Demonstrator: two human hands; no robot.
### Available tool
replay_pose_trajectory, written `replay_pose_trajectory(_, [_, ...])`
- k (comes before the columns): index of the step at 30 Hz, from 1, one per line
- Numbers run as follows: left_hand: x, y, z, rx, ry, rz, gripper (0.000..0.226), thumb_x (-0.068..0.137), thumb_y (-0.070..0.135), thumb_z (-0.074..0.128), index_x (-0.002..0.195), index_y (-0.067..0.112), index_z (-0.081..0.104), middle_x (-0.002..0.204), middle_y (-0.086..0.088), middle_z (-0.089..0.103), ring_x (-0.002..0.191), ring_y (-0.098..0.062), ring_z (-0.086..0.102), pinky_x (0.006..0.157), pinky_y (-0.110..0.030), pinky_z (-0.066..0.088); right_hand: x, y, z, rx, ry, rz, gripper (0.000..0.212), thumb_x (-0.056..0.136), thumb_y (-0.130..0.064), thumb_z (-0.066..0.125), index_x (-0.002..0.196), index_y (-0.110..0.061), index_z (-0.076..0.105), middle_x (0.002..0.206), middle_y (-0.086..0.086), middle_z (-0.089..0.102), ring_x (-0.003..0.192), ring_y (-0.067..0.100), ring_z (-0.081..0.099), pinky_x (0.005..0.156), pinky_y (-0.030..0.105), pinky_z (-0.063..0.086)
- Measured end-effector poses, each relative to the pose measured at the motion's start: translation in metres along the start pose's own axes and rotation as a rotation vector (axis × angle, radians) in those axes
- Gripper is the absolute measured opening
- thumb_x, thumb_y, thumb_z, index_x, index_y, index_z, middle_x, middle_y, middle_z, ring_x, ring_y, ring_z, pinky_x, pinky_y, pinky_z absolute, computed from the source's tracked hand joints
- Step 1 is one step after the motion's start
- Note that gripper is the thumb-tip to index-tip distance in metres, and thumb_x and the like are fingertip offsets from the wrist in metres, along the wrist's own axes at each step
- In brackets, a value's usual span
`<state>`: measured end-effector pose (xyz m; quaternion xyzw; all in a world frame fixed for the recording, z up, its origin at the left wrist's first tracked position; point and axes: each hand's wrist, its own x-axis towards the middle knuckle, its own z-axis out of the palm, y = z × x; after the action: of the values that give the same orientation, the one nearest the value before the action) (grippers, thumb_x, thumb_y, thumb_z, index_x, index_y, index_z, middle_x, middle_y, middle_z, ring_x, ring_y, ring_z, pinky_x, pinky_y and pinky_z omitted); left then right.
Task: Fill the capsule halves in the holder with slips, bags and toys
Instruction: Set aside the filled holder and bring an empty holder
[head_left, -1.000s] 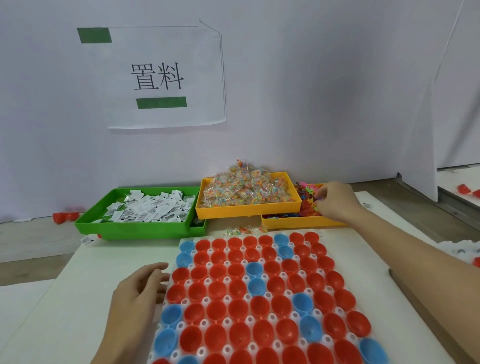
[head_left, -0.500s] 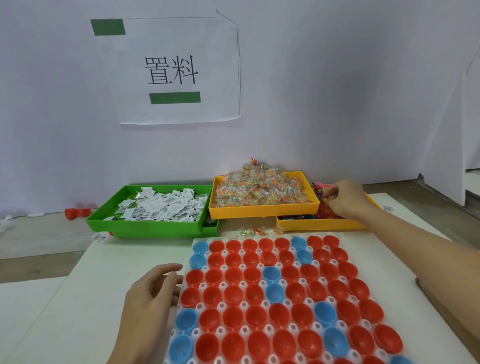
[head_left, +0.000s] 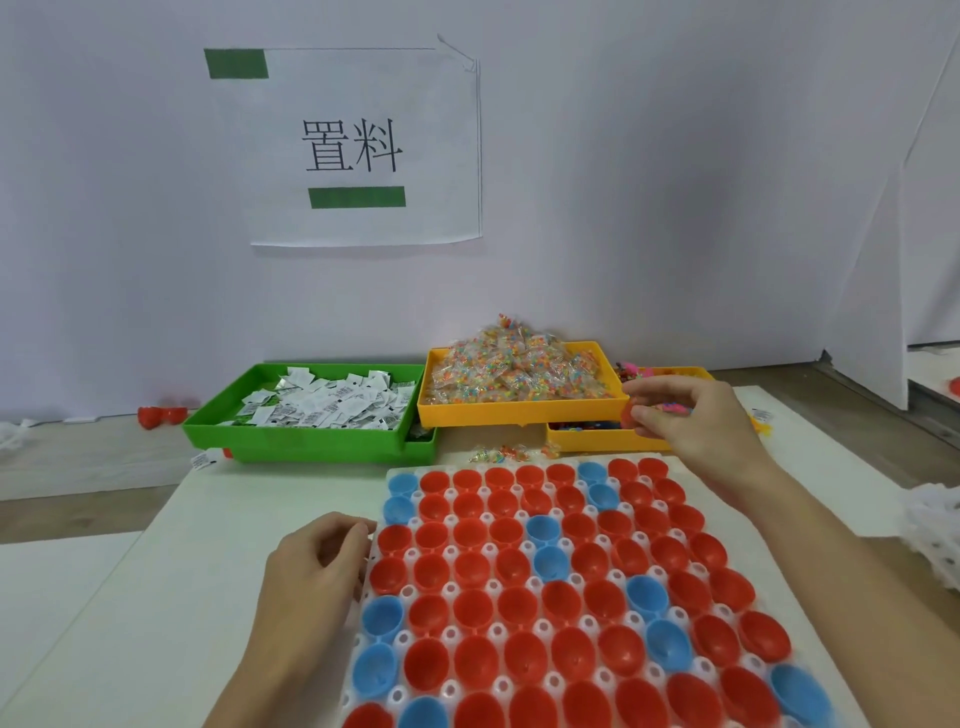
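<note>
A white holder (head_left: 410, 590) in front of me carries rows of empty red and blue capsule halves (head_left: 519, 603). Behind it stand a green tray (head_left: 311, 447) of white paper slips, a yellow tray (head_left: 519, 410) heaped with small bags of coloured beads, and a second yellow tray (head_left: 597, 441) of small toys. My right hand (head_left: 691, 421) is lifted over the toy tray and pinches several small coloured toys (head_left: 628, 413) in curled fingers. Beside the holder's left edge, my left hand (head_left: 311, 577) rests on the table with its fingers loosely curled.
A few bead bags (head_left: 498, 453) lie loose between the trays and the holder. Red capsule pieces (head_left: 161, 415) sit on the floor at the far left. A white wall with a paper sign (head_left: 358, 150) closes the back. A white mesh object (head_left: 935, 535) lies at the right.
My right hand has lifted out of the toy tray with toys pinched in it and moved slightly toward me. The left hand has stayed beside the holder.
</note>
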<state>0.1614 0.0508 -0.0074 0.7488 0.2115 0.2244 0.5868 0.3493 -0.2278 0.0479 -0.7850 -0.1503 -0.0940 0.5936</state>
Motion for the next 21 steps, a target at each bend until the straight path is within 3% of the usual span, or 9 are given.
replay_pose_trajectory(4, [-0.001,0.002,0.003,0.052,0.048,0.012,0.032,0.096,0.012,0.054,0.075,0.026,0.073,0.068,0.0,0.071,0.054,-0.005,0.061,0.059,-0.031,0.047,-0.018,-0.003,-0.002,0.025,-0.057,-0.012,0.019,0.088,0.005,0.068,0.094,-0.011,0.076,0.08,0.003,0.076,0.074,0.01,0.074,0.065,0.014,0.056])
replay_pose_trajectory(7, [-0.002,0.003,0.002,0.097,0.056,0.011,0.029,0.097,0.012,0.054,0.077,0.023,0.073,0.071,0.001,0.073,0.058,-0.006,0.064,0.062,-0.033,0.049,-0.025,-0.001,-0.008,-0.052,-0.082,-0.002,0.016,0.086,-0.003,0.073,0.091,-0.018,0.077,0.083,-0.003,0.077,0.078,0.009,0.074,0.072,0.022,0.058])
replay_pose_trajectory(13, [-0.004,0.004,0.001,0.132,0.031,-0.008,0.021,0.096,0.01,0.056,0.089,0.021,0.072,0.075,-0.001,0.075,0.066,-0.02,0.073,0.066,-0.039,0.057,-0.027,0.008,-0.028,-0.233,-0.056,-0.03,0.022,0.085,-0.009,0.076,0.08,-0.031,0.075,0.079,-0.012,0.074,0.073,0.002,0.07,0.067,0.019,0.054])
replay_pose_trajectory(16, [-0.003,0.005,-0.002,0.203,0.017,0.012,0.022,0.098,0.01,0.053,0.093,0.021,0.071,0.074,0.004,0.075,0.061,-0.012,0.071,0.06,-0.03,0.052,-0.027,0.015,-0.036,-0.367,-0.051,-0.038,0.022,0.084,-0.009,0.076,0.078,-0.03,0.074,0.073,-0.015,0.071,0.068,0.001,0.068,0.063,0.014,0.046])
replay_pose_trajectory(21, [-0.003,0.007,-0.003,0.24,0.003,0.025,0.021,0.099,0.011,0.052,0.095,0.02,0.071,0.075,0.004,0.076,0.064,-0.013,0.071,0.065,-0.033,0.055,-0.027,0.02,-0.041,-0.498,-0.07,-0.036,0.014,0.084,-0.008,0.076,0.085,-0.022,0.08,0.077,-0.016,0.067,0.078,0.0,0.063,0.063,0.01,0.04])
